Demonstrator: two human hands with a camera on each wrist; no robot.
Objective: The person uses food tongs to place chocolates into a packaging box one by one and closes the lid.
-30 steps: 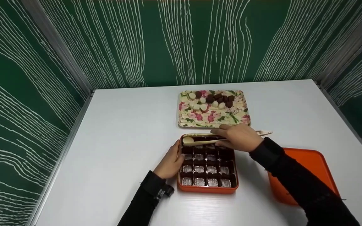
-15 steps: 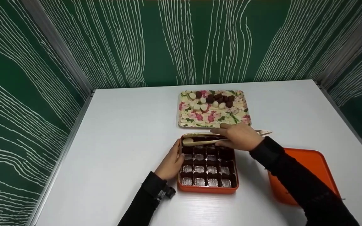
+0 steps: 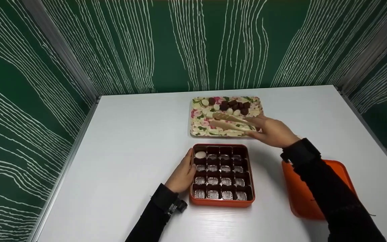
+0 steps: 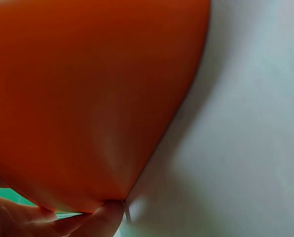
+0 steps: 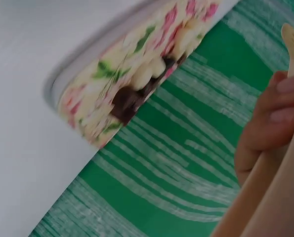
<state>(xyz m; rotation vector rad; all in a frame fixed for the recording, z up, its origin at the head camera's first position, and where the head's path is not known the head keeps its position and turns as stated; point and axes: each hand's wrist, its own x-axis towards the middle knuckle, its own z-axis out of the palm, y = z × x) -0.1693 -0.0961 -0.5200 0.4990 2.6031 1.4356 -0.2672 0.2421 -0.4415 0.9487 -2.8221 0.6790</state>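
Observation:
My left hand point(image 3: 181, 174) holds the left side of an orange tin box point(image 3: 222, 203), thumb by the rim. In the left wrist view, its fingertips point(image 4: 105, 217) touch the orange wall. A dark brown divided insert fills the box. One white chocolate point(image 3: 200, 155) lies in its far-left compartment. My right hand point(image 3: 272, 131) holds pale wooden tongs point(image 3: 228, 121) over a floral tray point(image 3: 198, 131); their tips are apart, near the white chocolates. The right wrist view shows fingers curled round the tongs point(image 5: 270, 192). Dark chocolates point(image 3: 235, 105) lie in a cluster on the tray.
An orange lid or tray point(image 3: 302, 198) lies at the right, partly under my right forearm. The white table point(image 3: 129, 144) extends left of the box. Green walls with white lines point(image 3: 166, 43) stand behind and at both sides.
The tongs have left the box's far-left compartment, where the white chocolate now lies alone. My right hand has carried them away, up and right, over the tray. My left hand has stayed put.

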